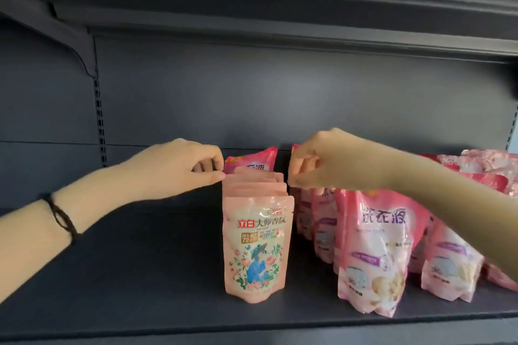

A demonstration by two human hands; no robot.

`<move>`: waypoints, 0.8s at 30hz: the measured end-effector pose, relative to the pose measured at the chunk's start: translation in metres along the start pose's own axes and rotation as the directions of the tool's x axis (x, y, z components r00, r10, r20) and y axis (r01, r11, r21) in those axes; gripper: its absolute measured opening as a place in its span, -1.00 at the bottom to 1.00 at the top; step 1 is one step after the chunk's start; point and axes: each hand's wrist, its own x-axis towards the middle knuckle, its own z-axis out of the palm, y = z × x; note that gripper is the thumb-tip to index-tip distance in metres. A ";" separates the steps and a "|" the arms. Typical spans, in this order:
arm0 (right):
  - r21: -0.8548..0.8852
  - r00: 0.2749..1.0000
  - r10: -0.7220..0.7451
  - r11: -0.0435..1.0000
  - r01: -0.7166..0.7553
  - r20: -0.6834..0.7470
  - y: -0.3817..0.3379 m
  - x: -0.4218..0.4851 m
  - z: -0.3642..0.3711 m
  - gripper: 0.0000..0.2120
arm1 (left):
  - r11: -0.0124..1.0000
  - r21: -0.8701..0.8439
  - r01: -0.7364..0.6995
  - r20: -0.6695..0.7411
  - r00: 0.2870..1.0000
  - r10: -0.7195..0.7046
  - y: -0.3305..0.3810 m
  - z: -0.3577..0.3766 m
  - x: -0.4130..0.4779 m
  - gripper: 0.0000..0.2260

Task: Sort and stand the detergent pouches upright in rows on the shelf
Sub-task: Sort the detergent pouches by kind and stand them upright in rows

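Note:
A row of several peach detergent pouches (258, 249) stands upright, one behind another, in the middle of the dark shelf (140, 288). My left hand (179, 168) pinches the top left corner of a rear peach pouch (258, 176) in that row. My right hand (322, 162) reaches in from the right, its fingertips pinched together at the same pouch's top right corner. Behind the row stands a darker pink pouch (252, 161). To the right, pink pouches (375, 255) stand in loose rows, some of them leaning.
More pink pouches (487, 168) lie piled at the back right, partly hidden by my right forearm. The shelf's left half is bare dark metal. An upper shelf (280, 22) overhangs, held by a bracket (84, 45) at the left. A dark band circles my left wrist (60, 218).

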 end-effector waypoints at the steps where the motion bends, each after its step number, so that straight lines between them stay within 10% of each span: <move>1: -0.077 1.000 -0.015 0.997 0.013 -0.022 0.003 0.013 -0.013 -0.90 | 0.998 0.055 -0.031 0.040 0.999 0.029 -0.002 -0.009 0.012 -0.77; 9: -0.558 0.981 -0.006 0.822 0.115 0.194 0.047 0.117 -0.032 -0.78 | 0.929 0.334 -0.156 0.207 0.974 0.089 -0.032 -0.001 0.103 -0.81; 20: -0.630 0.945 -0.149 0.713 0.308 0.292 0.103 0.227 0.032 -0.72 | 0.952 0.252 -0.173 0.334 0.939 0.083 -0.067 0.047 0.177 -0.78; 24: -0.480 0.962 -0.156 0.842 0.248 0.223 0.112 0.237 0.035 -0.86 | 0.906 0.368 -0.208 0.228 0.965 0.129 -0.074 0.055 0.179 -0.76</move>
